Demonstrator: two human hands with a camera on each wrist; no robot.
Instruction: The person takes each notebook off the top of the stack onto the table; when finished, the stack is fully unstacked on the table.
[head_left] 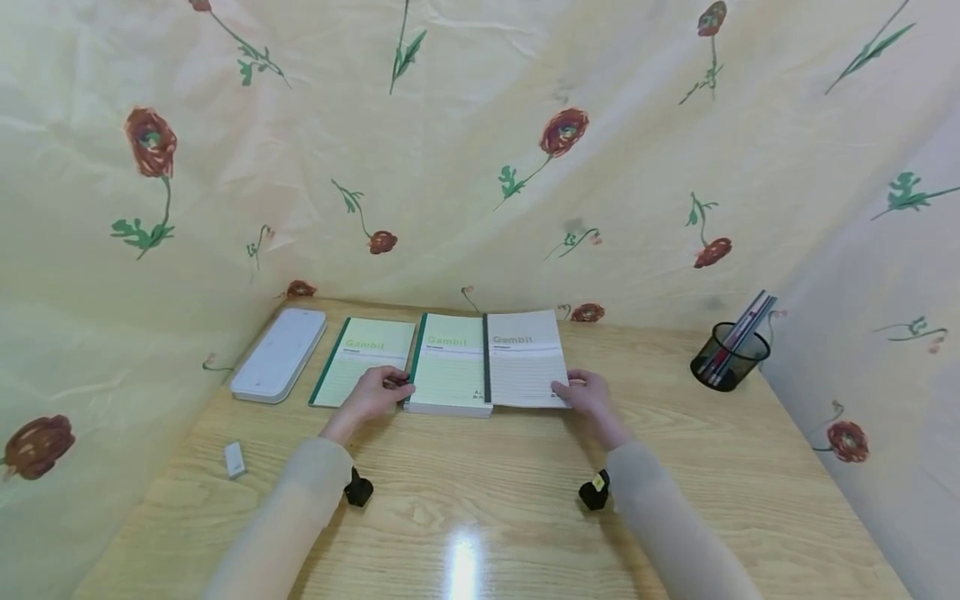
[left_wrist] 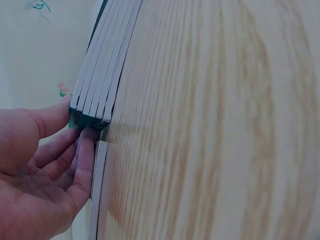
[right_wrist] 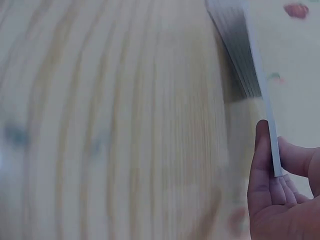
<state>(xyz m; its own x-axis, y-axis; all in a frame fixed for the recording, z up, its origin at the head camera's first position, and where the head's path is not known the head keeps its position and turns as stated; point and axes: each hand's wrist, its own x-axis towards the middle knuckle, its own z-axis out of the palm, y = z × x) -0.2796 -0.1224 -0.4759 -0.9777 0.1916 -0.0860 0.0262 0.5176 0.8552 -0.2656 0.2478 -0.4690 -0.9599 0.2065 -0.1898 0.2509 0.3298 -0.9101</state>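
Observation:
Green-covered notebooks form a stack point(head_left: 448, 367) with the spines to the left. At its near left corner my left hand point(head_left: 375, 392) holds the spine edge, thumb by the top cover and curled fingers against the spines point(left_wrist: 89, 120). My right hand point(head_left: 591, 393) pinches the right edge of a grey notebook point(head_left: 527, 362), thumb above and fingers beneath. This notebook is raised off the table, its dark spine overlapping the right side of the stack in the head view. Beside my left hand, a single green notebook point(head_left: 369, 354) lies flat, left of the stack.
A white case point(head_left: 279, 354) lies at the back left, with a small white eraser-like block point(head_left: 234, 459) nearer the front. Toward the right stands a black mesh cup point(head_left: 729, 367) holding several pencils point(head_left: 746, 321). Flowered cloth point(head_left: 465, 167) hangs behind the wooden table point(head_left: 480, 483).

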